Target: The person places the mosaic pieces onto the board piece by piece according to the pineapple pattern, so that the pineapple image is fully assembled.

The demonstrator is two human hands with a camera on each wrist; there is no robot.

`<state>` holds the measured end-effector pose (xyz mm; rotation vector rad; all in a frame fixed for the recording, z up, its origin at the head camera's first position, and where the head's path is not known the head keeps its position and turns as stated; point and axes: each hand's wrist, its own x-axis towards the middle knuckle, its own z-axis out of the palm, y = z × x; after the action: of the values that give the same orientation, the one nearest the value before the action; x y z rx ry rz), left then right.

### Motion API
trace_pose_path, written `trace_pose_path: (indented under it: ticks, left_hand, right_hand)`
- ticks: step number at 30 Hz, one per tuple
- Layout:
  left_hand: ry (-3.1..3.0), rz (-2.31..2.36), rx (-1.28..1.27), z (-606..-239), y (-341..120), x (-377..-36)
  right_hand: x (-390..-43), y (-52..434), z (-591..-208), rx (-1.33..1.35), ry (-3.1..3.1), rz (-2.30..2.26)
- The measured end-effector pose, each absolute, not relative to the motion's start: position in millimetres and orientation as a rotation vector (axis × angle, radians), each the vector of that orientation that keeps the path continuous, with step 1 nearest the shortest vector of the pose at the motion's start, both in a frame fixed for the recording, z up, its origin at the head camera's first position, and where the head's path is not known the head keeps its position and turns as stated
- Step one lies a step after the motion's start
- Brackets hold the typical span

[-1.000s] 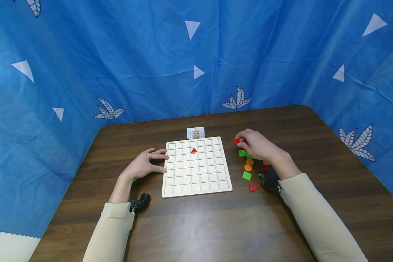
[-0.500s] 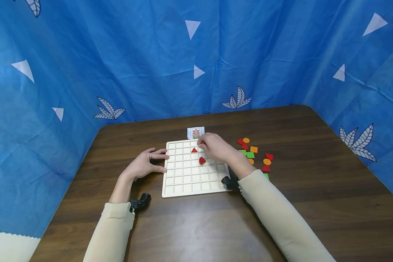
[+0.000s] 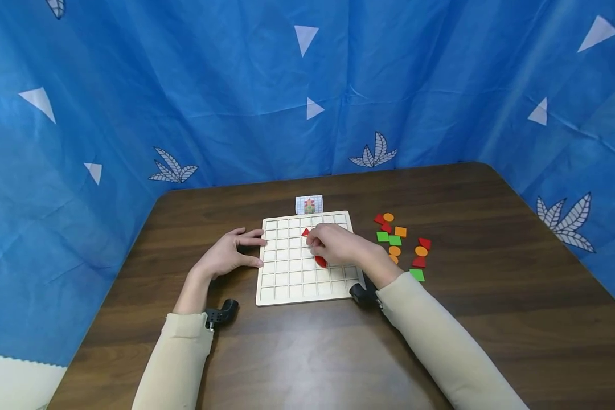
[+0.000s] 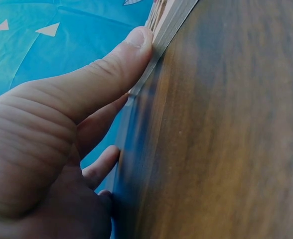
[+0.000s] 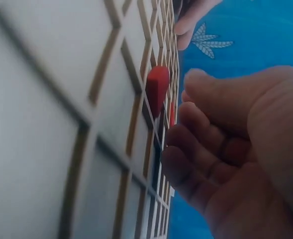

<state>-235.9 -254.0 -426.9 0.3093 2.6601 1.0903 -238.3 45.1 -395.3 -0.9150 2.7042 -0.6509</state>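
My left hand [image 3: 225, 254] rests at the left edge of a pale wooden grid board [image 3: 282, 293], thumb and fingers spread against its side. In the left wrist view the thumb [image 4: 104, 72] lies along the board's edge. My right hand [image 3: 333, 244] is over the board with its fingers curled in; I cannot tell whether they hold something. Just below them a red piece [image 3: 320, 261] with a rounded edge lies on the grid. In the right wrist view this red piece [image 5: 158, 87] sits left of the bent fingertips. A small red triangle [image 3: 306, 232] lies in an upper cell.
Red pieces [image 3: 419, 262], green squares [image 3: 382, 237], orange discs [image 3: 421, 251] and an orange square [image 3: 401, 232] lie loose right of the board. A small printed pattern card [image 3: 309, 204] touches its far edge. A blue curtain [image 3: 246, 85] hangs behind the dark wooden table [image 3: 287, 359].
My right hand has come left from the loose pieces to the board, then a little nearer to me. A red piece now lies on the grid. My left hand stays put.
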Motion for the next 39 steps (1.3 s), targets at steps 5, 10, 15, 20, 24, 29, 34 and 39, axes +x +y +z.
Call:
trace_pose_path:
  ticks: [5, 10, 15, 20, 24, 29, 34, 39]
  left_hand:
    - [2.662, 1.082, 0.304, -424.5, -253.9, -235.1]
    - [2.655, 1.101, 0.309, -426.3, -253.9, -235.3]
    - [2.653, 1.102, 0.295, -428.2, -253.6, -234.9]
    - [2.657, 1.106, 0.285, -428.1, -253.0, -234.4]
    - [2.663, 1.098, 0.285, -427.5, -252.9, -234.5]
    - [2.660, 1.089, 0.290, -426.9, -252.2, -234.5]
    - [2.658, 1.085, 0.278, -427.2, -252.2, -234.9]
    - [2.663, 1.084, 0.274, -427.0, -252.3, -236.1]
  right_hand:
    - [-231.7, 53.2, -394.9, -0.951, 2.687, -0.595]
    - [-225.5, 57.4, -394.3, -0.894, 2.668, -0.555]
    - [-222.7, 57.9, -394.7, -0.876, 2.663, -0.537]
    - [-220.0, 56.8, -393.9, -0.874, 2.685, -0.525]
    - [-218.5, 54.7, -392.7, -0.867, 2.701, -0.517]
    - [-218.7, 53.5, -393.1, -0.852, 2.694, -0.516]
    - [-220.3, 54.6, -394.9, -0.869, 2.665, -0.538]
    - [-220.7, 55.6, -395.4, -0.902, 2.649, -0.569]
